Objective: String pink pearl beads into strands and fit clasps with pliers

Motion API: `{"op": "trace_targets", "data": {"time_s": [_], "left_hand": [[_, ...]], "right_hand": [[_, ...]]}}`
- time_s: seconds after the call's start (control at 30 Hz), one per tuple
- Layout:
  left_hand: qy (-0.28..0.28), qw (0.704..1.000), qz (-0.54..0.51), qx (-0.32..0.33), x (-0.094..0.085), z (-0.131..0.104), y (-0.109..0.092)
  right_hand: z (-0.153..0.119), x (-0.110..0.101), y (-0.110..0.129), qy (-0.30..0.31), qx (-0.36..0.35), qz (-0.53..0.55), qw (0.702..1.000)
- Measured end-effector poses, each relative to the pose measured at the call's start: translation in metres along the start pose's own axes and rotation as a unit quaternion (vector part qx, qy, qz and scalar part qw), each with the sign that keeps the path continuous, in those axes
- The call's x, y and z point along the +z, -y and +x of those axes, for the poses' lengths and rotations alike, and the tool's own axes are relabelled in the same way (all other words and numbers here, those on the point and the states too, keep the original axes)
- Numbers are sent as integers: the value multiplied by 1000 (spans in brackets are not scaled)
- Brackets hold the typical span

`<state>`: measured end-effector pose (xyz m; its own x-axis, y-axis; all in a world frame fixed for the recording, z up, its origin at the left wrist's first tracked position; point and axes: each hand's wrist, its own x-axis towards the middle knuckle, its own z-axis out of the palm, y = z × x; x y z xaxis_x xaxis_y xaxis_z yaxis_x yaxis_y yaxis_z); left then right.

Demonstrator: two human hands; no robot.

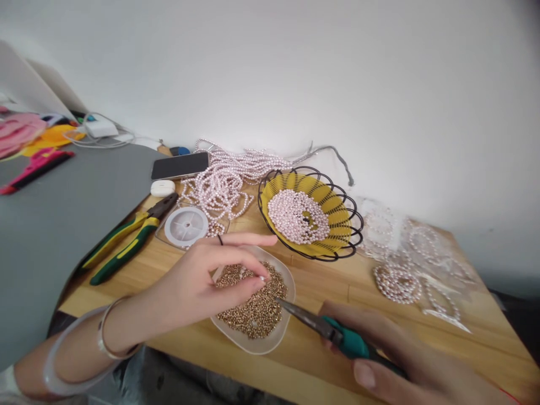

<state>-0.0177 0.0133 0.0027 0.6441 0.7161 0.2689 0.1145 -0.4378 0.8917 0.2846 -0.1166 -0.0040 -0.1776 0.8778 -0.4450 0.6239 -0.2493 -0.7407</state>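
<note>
Above a pale dish [291, 287] of small gold beads [253, 315], my left hand [223, 270] pinches a tiny pearly bead [262, 278] between thumb and a fingertip. My right hand [379, 343] is wrapped round needle-nose pliers [346, 337] with teal handles. Their tip points left over the right side of the dish, a short distance from my left fingertips. Behind the dish is a yellow basket [337, 225] with black wire loops, holding loose pink pearl beads [297, 216].
Pink bead strands [219, 188] lie behind the dish, near a phone [180, 165], a white case [162, 188] and a thread spool [186, 225]. Green-yellow pliers [130, 236] lie at the left. Bead bracelets [396, 281] and plastic bags [426, 242] sit at the right.
</note>
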Motion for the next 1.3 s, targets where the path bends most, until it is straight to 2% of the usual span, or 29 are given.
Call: {"op": "trace_targets", "data": {"time_s": [0.1,0.2,0.3,0.37,0.43,0.57,0.63,0.7,0.83,0.97,1.07,1.2,1.3], "left_hand": [[10,998,-30,-52,-1,2,5],[41,990,-87,-100,-3,5,7],[57,986,-110,-113,-5,6,6],[57,987,-102,-111,-6,6,5],[57,990,-68,-108,-6,5,5],[38,986,127,-96,-12,5,11],[31,979,181,-84,-16,6,12],[46,986,141,-73,-20,6,10],[64,996,-6,-57,-19,6,0],[93,977,-187,-40,-10,4,-2],[106,965,-240,-29,-3,2,2],[109,956,-270,-38,1,0,4],[111,952,-279,-52,1,0,4]], "right_hand": [[25,-3,5,44,-18,114,992],[42,0,13,110,-35,225,968],[48,6,20,173,-48,305,935],[48,10,22,173,-27,322,930],[46,14,22,151,-2,324,934],[48,19,22,147,-10,327,934],[49,20,24,150,-10,331,932],[50,21,27,143,-10,349,926],[50,22,30,150,-27,380,913],[50,21,28,199,-43,362,909],[48,19,24,199,-46,319,925],[40,19,8,138,-49,212,966],[30,20,-14,35,-64,132,989]]}}
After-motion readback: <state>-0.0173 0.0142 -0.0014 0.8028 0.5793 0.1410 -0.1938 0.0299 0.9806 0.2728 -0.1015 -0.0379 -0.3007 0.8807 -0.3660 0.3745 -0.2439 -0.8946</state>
